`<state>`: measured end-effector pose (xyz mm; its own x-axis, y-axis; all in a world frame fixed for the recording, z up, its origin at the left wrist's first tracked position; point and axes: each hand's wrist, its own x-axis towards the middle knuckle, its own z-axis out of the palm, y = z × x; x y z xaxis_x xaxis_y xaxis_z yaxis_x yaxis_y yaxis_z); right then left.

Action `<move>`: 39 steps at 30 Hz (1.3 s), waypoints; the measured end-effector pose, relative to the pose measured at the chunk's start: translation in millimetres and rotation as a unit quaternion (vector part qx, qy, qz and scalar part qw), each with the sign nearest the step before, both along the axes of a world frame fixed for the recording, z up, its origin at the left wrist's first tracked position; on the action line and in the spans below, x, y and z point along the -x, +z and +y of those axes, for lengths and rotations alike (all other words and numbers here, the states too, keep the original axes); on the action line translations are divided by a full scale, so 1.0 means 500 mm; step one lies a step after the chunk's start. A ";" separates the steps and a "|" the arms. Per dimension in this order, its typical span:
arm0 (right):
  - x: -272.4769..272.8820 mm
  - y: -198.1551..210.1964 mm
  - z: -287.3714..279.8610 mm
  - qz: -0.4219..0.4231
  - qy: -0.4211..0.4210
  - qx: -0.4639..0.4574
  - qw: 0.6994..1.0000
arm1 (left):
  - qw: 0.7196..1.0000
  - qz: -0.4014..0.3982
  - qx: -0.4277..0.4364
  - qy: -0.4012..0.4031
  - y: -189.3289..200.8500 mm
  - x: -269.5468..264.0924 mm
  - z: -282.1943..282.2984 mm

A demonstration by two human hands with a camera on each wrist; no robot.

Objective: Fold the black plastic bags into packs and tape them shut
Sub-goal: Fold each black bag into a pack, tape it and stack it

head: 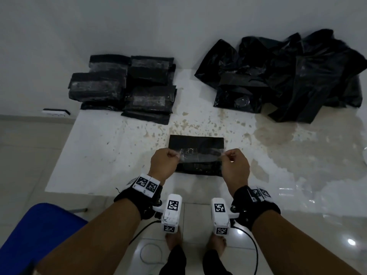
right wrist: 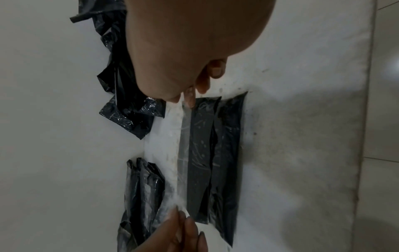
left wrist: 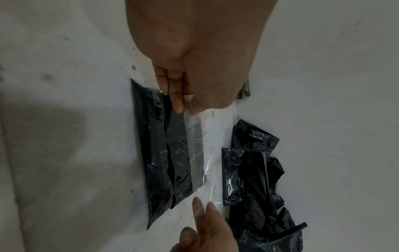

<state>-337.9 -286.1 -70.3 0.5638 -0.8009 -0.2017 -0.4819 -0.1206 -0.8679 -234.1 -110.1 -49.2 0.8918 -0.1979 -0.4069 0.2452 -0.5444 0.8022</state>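
Note:
A folded black bag pack [head: 195, 141] lies flat on the white mat [head: 95, 155] in front of me. Just above it, a strip of clear tape [head: 200, 156] is stretched level across its width. My left hand [head: 177, 155] pinches the strip's left end and my right hand [head: 224, 155] pinches its right end. The left wrist view shows the left hand's pinch [left wrist: 183, 109], the tape [left wrist: 194, 146] and the pack [left wrist: 157, 153] beneath. The right wrist view shows the right hand's pinch [right wrist: 186, 100], the tape [right wrist: 183, 146] and the pack [right wrist: 226, 153]. I cannot tell whether the tape touches the pack.
Several taped packs [head: 127, 86] are stacked at the mat's far left. A heap of loose black bags [head: 288, 72] lies at the far right by the wall. A blue object [head: 39, 235] sits at my lower left. The tiled floor at right is glossy, and cables trail near my feet.

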 end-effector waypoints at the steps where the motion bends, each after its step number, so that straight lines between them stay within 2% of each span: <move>1: 0.002 -0.007 0.006 0.006 -0.003 0.001 1.000 | 1.000 0.006 0.001 0.002 -0.007 0.003 0.005; 6: 0.008 -0.023 0.028 0.017 -0.049 -0.012 0.999 | 1.000 0.008 0.001 -0.004 -0.025 0.010 0.022; 10: 0.006 -0.021 0.027 -0.011 -0.071 -0.057 0.996 | 1.000 0.008 0.007 -0.002 -0.023 0.015 0.025; 12: 0.002 -0.016 0.022 -0.025 -0.060 -0.078 0.995 | 1.000 0.010 0.009 0.003 -0.021 0.010 0.025; 16: -0.006 0.004 0.013 -0.052 -0.010 -0.062 0.997 | 1.000 0.008 0.019 0.019 -0.009 -0.010 0.022; 21: -0.016 0.025 -0.002 -0.084 0.013 -0.091 0.992 | 0.999 -0.021 0.039 0.003 0.014 -0.031 0.013; 27: -0.008 0.022 -0.011 -0.053 0.009 -0.172 0.984 | 0.999 -0.046 0.015 0.002 0.007 -0.027 0.011; 33: 0.005 -0.001 -0.012 0.021 0.044 -0.116 0.992 | 1.000 -0.024 0.007 0.008 -0.016 -0.007 0.018; 39: 0.006 -0.013 -0.006 0.072 0.050 -0.045 0.995 | 0.999 -0.043 -0.015 0.021 -0.026 0.013 0.008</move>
